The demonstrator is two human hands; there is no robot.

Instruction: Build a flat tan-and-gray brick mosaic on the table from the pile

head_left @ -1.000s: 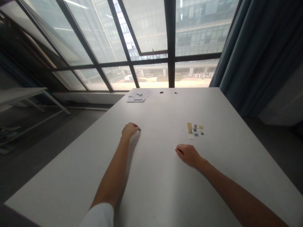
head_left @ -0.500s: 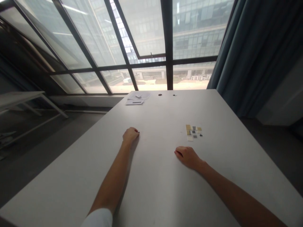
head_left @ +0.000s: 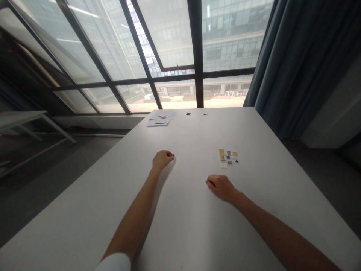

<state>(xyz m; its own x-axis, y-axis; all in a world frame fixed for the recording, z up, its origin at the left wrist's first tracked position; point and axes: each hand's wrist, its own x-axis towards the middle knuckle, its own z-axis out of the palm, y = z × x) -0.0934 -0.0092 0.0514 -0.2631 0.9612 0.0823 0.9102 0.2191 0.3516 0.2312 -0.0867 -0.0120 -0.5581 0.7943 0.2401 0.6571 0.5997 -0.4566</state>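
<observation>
Between the closed fingertips of my left hand (head_left: 163, 159) is a small dark piece (head_left: 173, 155), too small to name. That hand is over the middle of the white table (head_left: 186, 210), its fingers pointing right. My right hand (head_left: 221, 186) rests on the tabletop with curled fingers, thumb and fingertips together; whether anything is inside cannot be seen. Just beyond it lies a group of small flat tan pieces (head_left: 222, 151), grey pieces (head_left: 229, 163) and a pale square (head_left: 223, 165). A tiny black piece (head_left: 236, 161) sits at the group's right side.
Papers (head_left: 158, 122) with a small white object (head_left: 162, 116) on them lie at the table's far left corner. Two round holes are near the far edge, one of them here (head_left: 188, 114). A blue curtain (head_left: 282, 75) hangs at the right, and windows stand behind.
My left hand has moved right and slightly away from me, carrying the small dark piece. My right hand stays in place; the view has shifted slightly.
</observation>
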